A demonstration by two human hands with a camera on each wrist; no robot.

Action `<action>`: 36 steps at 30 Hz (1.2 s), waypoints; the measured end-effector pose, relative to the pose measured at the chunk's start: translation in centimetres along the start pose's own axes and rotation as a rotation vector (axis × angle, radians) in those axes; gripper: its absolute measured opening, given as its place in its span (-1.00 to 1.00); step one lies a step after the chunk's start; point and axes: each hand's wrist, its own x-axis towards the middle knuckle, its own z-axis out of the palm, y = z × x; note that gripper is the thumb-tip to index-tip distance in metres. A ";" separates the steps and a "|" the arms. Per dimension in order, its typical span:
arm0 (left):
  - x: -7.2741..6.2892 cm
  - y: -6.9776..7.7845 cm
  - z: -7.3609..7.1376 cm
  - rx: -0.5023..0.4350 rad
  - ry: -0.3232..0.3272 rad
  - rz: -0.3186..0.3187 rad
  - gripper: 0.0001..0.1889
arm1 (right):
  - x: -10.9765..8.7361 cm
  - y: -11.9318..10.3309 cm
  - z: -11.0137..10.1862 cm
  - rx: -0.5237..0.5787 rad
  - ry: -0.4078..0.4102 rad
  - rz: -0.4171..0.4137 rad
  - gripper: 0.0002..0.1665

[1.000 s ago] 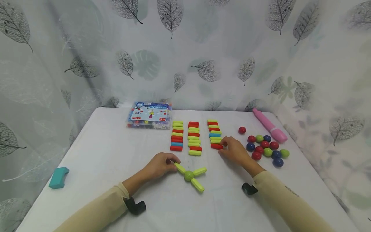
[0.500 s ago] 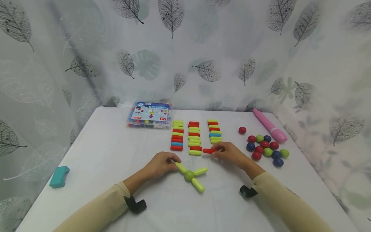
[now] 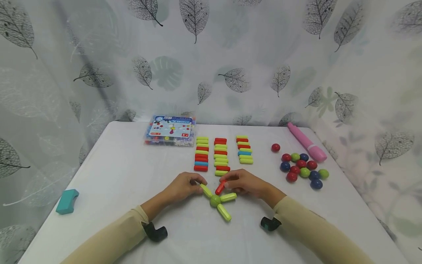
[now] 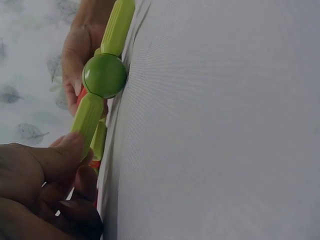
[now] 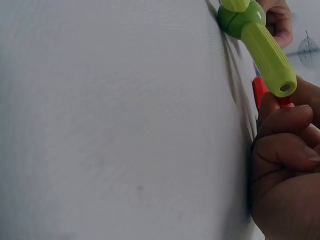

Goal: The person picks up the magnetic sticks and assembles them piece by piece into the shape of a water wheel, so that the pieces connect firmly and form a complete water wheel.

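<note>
The green ball (image 3: 215,200) sits on the table (image 3: 132,176), three lime rods (image 3: 224,212) joined to it. The left hand (image 3: 185,187) pinches one; the right hand (image 3: 246,184) pinches a red rod (image 3: 219,188) near the ball. Only the right wrist view shows a grey end-dot (image 5: 285,88). Rod rows (image 3: 221,152) lie beyond.

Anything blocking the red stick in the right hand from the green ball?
Nothing visible does. The red stick in the right hand points at the green ball; whether they touch is unclear. Yellow-green sticks flank it on both sides without crossing its path.
</note>
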 end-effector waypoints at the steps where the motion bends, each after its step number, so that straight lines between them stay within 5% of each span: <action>1: 0.0 0.0 0.0 0.000 -0.002 0.001 -0.80 | 0.1 -0.1 0.2 -0.007 -0.006 -0.003 -0.53; 9: -0.8 0.1 0.3 0.039 0.006 0.002 -0.80 | -0.2 -0.3 -0.1 -0.081 0.068 0.001 -0.52; 17: -3.7 0.3 1.0 0.172 -0.009 0.071 -0.79 | -1.6 -0.2 -4.9 -0.221 0.504 0.012 -0.55; 20: -4.2 0.6 1.3 0.181 -0.005 0.085 -0.77 | -1.5 0.3 -6.2 -0.277 0.602 0.055 -0.52; 28: -4.5 0.8 1.6 0.184 -0.002 0.080 -0.78 | -0.8 0.9 -6.7 -0.449 0.649 0.102 -0.55; 36: -4.5 0.6 1.6 0.142 -0.015 0.054 -0.74 | -0.7 0.7 -6.6 -0.439 0.621 0.156 -0.52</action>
